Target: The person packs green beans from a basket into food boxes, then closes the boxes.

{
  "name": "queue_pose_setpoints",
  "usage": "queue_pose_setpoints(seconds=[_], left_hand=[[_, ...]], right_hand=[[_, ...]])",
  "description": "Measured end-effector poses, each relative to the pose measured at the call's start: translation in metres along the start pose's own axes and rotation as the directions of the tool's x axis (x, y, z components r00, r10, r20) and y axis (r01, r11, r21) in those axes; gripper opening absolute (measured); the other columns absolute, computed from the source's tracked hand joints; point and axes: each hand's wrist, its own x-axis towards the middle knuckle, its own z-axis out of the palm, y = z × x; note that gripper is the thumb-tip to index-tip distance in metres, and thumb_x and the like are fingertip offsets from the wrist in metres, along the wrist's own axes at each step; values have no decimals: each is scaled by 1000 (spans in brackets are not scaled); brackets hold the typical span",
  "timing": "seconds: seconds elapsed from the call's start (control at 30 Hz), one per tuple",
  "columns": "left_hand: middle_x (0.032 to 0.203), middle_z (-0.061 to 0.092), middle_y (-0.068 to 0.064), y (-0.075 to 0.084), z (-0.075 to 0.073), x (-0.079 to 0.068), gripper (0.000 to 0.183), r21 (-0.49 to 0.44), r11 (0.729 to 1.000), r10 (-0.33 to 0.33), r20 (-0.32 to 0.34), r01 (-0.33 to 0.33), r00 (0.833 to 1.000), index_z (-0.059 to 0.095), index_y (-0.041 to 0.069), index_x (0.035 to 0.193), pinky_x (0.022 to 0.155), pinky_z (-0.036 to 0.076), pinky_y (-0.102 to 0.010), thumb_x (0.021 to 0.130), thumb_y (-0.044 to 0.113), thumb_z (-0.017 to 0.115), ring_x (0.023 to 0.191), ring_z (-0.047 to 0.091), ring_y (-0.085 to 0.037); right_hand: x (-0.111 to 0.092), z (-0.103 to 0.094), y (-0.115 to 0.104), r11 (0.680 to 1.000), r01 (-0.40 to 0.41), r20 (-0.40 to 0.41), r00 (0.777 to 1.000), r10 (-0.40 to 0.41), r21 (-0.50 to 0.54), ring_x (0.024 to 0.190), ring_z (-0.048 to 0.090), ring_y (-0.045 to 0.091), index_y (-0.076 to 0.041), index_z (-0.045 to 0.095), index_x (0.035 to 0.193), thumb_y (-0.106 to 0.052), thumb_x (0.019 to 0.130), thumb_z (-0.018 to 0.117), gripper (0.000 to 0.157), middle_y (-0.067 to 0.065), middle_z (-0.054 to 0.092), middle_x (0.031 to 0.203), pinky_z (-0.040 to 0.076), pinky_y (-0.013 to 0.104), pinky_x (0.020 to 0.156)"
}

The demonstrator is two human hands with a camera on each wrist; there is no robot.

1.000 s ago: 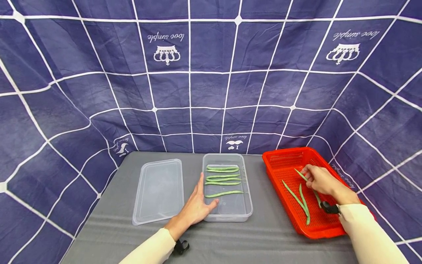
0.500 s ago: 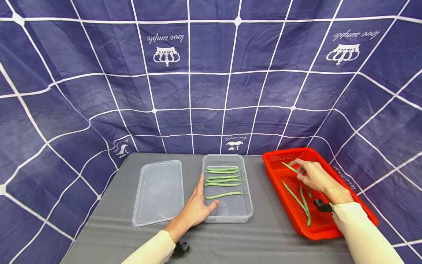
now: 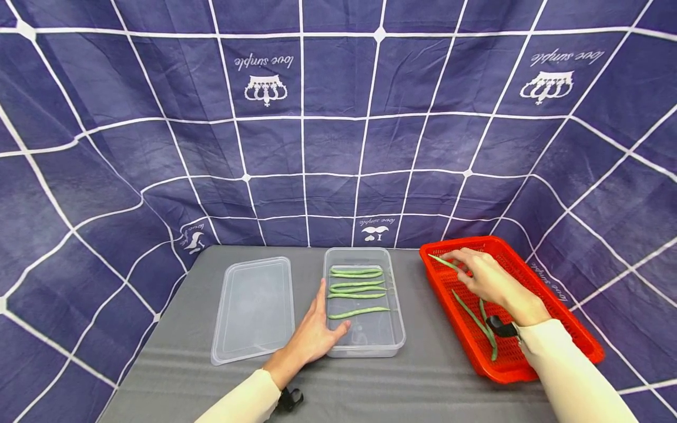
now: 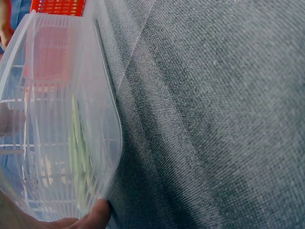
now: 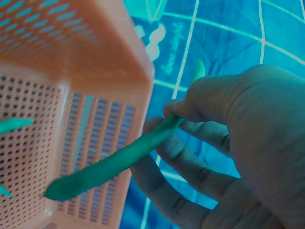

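In the head view my right hand [image 3: 483, 279] pinches a green bean [image 3: 442, 261] between thumb and fingers over the far left part of the red basket [image 3: 515, 355]. The right wrist view shows the bean [image 5: 109, 167] slanting down from my fingertips, its thick end toward the basket's inside. My left hand [image 3: 314, 332] rests along the left side of the clear plastic container [image 3: 365, 336], fingers extended and thumb at its rim. Several green beans [image 3: 358, 311] lie crosswise in the container. Others [image 3: 471, 311] lie in the basket, partly hidden by my right arm.
A clear flat lid [image 3: 256, 311] lies on the grey table cover [image 3: 174, 358] to the left of the container. The basket stands to the right, with a strip of cloth between. Blue gridded fabric [image 3: 333, 141] hangs behind and at both sides.
My right hand has lifted the green bean and moved left and away from me within the basket area, toward its far left rim. The left hand has stayed at the container.
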Motion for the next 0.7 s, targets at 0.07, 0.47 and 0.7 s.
queue_pose_setpoints(seconds=[0.07,0.47,0.7], left_hand=[[183,42,-33,0,0,0,126,-1,1000,0,-1,0,1000,3,16,189,130,49,-71,100,45,87,163,53,-57],[185,38,-31,0,1,-2,127,-4,1000,-3,3,3,1000,3,15,189,132,47,-71,100,48,87,165,50,-56],[184,40,-32,1,0,-1,126,-5,1000,-2,-1,2,1000,4,13,189,131,48,-71,99,44,88,164,52,-57]], right_hand=[[4,1,-7,1000,0,6,1000,0,7,89,75,21,-7,82,130,14,89,85,46,3,82,105,64,42,82],[35,13,-41,996,85,10,996,-85,24,95,77,25,-3,83,123,14,93,79,34,8,84,110,66,48,88],[50,24,-56,990,132,23,991,-133,49,89,75,17,-7,85,122,13,93,78,36,2,78,100,66,38,81]])
